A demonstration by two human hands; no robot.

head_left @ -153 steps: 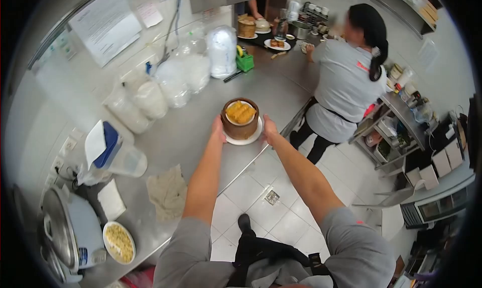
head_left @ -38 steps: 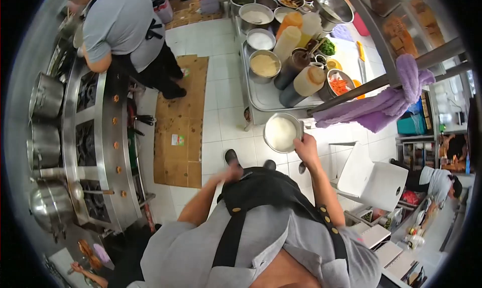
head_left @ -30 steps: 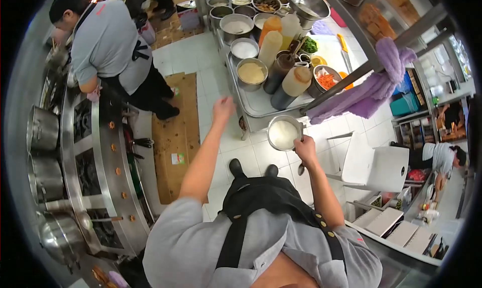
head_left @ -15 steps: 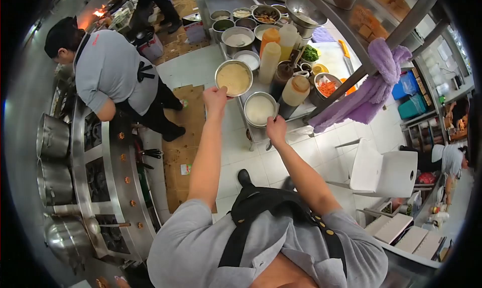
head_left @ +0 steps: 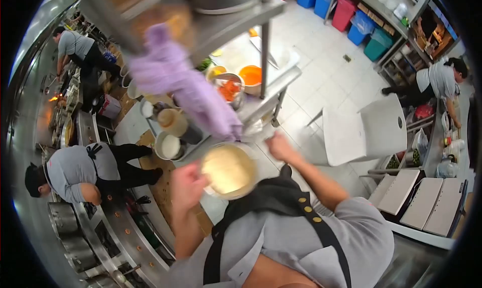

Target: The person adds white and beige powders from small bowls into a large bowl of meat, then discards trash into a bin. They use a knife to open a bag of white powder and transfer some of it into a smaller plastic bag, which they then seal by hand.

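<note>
My left hand [head_left: 189,183] grips the rim of a round metal bowl of pale yellow contents [head_left: 229,170], held in front of my apron and blurred by motion. To its right, my right hand [head_left: 280,146] is raised over the floor with its fingers curled; whether it holds anything small is hidden. A smaller pot of white contents [head_left: 169,146] stands at the counter corner, beside a squeeze bottle with a tan top [head_left: 172,121]. A purple towel [head_left: 188,87] hangs from the shelf frame above them.
A white chair [head_left: 359,132] stands at the right. Bowls of orange sauce [head_left: 250,75] and shredded carrot [head_left: 229,89] sit by the shelf post. One co-worker [head_left: 80,172] leans over the stoves at left, another [head_left: 83,47] is farther back, and a third [head_left: 437,82] works at right.
The yellow bowl has come off the counter toward my body in my left hand. My right hand has let go of the white pot and moved away. My view has turned to the right.
</note>
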